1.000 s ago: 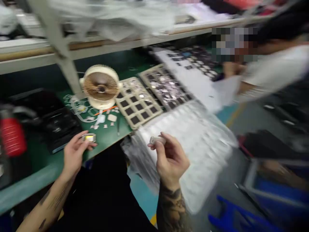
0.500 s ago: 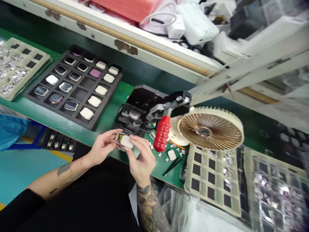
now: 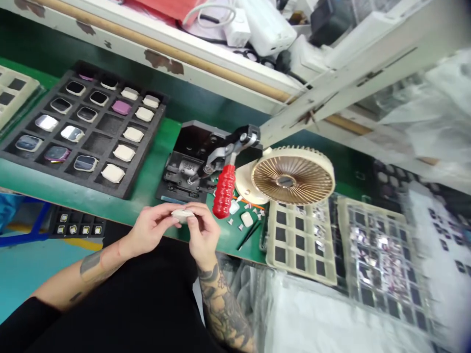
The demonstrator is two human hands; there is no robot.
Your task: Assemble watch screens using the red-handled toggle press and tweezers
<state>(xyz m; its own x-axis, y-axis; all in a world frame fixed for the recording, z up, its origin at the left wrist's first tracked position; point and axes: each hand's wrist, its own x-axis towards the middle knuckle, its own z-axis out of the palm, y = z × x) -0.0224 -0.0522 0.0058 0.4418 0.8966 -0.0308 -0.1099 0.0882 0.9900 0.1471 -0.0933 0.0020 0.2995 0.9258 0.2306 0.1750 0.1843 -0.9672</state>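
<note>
A small cream smartwatch case (image 3: 182,214) is pinched between my two hands at the bench's front edge, its narrow side facing me. My left hand (image 3: 150,226) grips its left end between thumb and fingers. On the right end, the thumb and fingers of my right hand (image 3: 203,230) are closed too. What lies inside the case is hidden from this angle. Just beyond my hands stands a black toggle-clamp fixture (image 3: 187,166) with a red handle (image 3: 224,192). A loose cream piece (image 3: 247,219) and black tweezers (image 3: 249,235) lie right of my right hand.
A black foam tray (image 3: 134,169) of watch cases occupies the bench's left side. Right of the clamp stands a cream fan (image 3: 292,175), with compartment trays (image 3: 270,255) of small parts beyond. A white shelf (image 3: 221,83) crosses behind. Bagged material (image 3: 312,314) lies at lower right.
The watch case was held open, showing yellow and dark parts inside; now its edge faces me and the inside is hidden. My hands have drawn closer together. The camera view has shifted right.
</note>
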